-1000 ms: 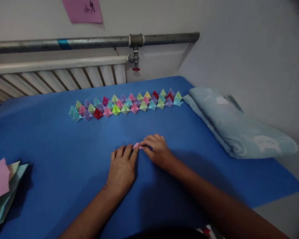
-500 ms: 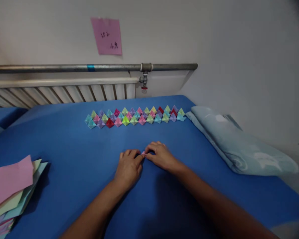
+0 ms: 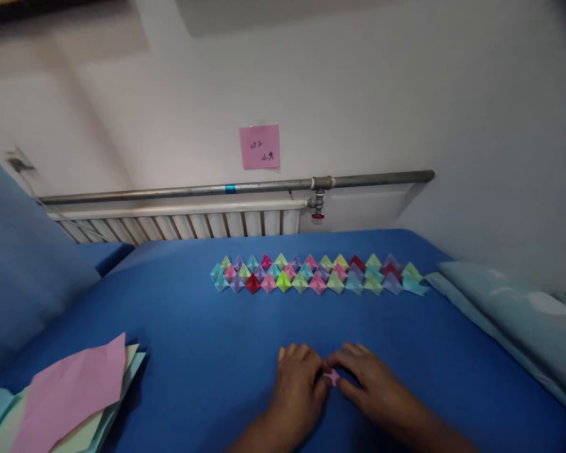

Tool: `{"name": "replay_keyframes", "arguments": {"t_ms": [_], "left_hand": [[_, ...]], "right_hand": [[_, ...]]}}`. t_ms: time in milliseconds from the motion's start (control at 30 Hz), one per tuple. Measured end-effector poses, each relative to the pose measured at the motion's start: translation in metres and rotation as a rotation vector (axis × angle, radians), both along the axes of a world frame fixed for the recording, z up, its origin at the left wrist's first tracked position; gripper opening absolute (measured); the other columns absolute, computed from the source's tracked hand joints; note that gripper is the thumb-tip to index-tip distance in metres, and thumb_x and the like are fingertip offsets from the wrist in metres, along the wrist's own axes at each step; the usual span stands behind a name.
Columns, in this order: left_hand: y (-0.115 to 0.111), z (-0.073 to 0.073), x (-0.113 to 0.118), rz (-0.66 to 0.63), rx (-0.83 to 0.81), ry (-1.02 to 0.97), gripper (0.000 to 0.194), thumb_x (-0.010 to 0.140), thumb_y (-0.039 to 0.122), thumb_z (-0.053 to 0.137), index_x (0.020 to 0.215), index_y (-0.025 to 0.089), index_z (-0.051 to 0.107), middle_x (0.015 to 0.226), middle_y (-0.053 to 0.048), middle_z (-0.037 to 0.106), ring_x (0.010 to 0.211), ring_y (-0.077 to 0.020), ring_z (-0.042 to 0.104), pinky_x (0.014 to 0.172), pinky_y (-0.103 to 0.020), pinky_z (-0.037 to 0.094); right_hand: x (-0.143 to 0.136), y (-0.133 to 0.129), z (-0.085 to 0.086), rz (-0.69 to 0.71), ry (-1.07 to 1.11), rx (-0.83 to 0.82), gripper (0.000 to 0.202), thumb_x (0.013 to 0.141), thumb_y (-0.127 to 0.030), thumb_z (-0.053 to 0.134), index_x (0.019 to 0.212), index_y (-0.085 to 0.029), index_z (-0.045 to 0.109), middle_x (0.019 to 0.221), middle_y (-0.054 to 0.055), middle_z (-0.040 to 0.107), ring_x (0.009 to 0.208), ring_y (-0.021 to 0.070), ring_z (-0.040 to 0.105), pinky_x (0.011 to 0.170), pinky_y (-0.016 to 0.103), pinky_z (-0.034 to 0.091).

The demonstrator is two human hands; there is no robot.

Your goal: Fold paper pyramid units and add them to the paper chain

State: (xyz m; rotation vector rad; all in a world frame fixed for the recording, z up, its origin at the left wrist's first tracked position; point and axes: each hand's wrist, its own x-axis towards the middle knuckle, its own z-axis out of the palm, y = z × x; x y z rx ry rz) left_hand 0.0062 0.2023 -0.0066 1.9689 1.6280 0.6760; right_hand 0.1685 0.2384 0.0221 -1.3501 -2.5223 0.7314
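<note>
- Small pink folded-paper piece [image 3: 332, 377] sits between both hands over the blue, smooth-looking surface [image 3: 193, 352]. Left hand [image 3: 297, 387] fingertips closed on its left edge; right hand [image 3: 377, 384] thumb and index pinch its right side.
- Risk: uneven pinch could skew a crease; pulling apart could tear thin paper.
- Vs earlier frame: view tips up, more wall visible; hands and piece sit lower, further right in view. Both still at the piece.

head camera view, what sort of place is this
Probably a bedroom or dormitory room: a white ribbed radiator by the pale wall, a broad flat blue surface like a bed, and a folded pale blue-green cloth at its right.
</note>
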Motion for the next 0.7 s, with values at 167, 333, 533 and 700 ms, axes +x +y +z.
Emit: {"name": "replay_keyframes", "arguments": {"t_ms": [167, 333, 533, 700], "left_hand": [[-0.001, 0.001, -0.001, 0.026, -0.035, -0.022, 0.012, 0.081, 0.026, 0.063, 0.092, 0.021, 0.065, 0.100, -0.001, 0.063, 0.099, -0.0196, 0.054, 0.091, -0.037, 0.035], [-0.004, 0.004, -0.002, 0.029, -0.006, -0.003, 0.017, 0.084, 0.031, 0.061, 0.096, 0.020, 0.067, 0.104, -0.003, 0.063, 0.100, -0.0205, 0.053, 0.091, -0.038, 0.036], [-0.004, 0.003, -0.006, -0.024, 0.044, 0.032, 0.025, 0.087, 0.038, 0.057, 0.101, 0.021, 0.068, 0.103, -0.005, 0.064, 0.100, -0.0215, 0.054, 0.090, -0.039, 0.037], [-0.003, 0.002, -0.009, -0.074, 0.054, 0.108, 0.030, 0.090, 0.043, 0.051, 0.097, 0.019, 0.068, 0.103, -0.005, 0.065, 0.098, -0.0210, 0.054, 0.090, -0.039, 0.038]], "right_hand": [[0.003, 0.007, -0.011, 0.005, 0.067, 0.006, 0.019, 0.078, -0.025, 0.050, 0.084, -0.024, 0.068, 0.086, 0.006, 0.069, 0.085, 0.0230, 0.062, 0.078, 0.036, 0.048], [0.001, 0.005, -0.020, -0.049, 0.110, 0.018, 0.019, 0.078, -0.033, 0.050, 0.083, -0.025, 0.067, 0.085, 0.008, 0.070, 0.083, 0.0247, 0.064, 0.077, 0.038, 0.051], [0.000, -0.001, -0.032, -0.090, 0.209, 0.050, 0.016, 0.074, -0.032, 0.050, 0.077, -0.026, 0.064, 0.078, 0.008, 0.070, 0.075, 0.0241, 0.066, 0.070, 0.036, 0.053], [0.007, 0.006, -0.063, -0.085, 0.343, 0.072, 0.015, 0.075, -0.037, 0.052, 0.077, -0.027, 0.063, 0.073, 0.007, 0.067, 0.068, 0.0221, 0.065, 0.063, 0.032, 0.053]]}}
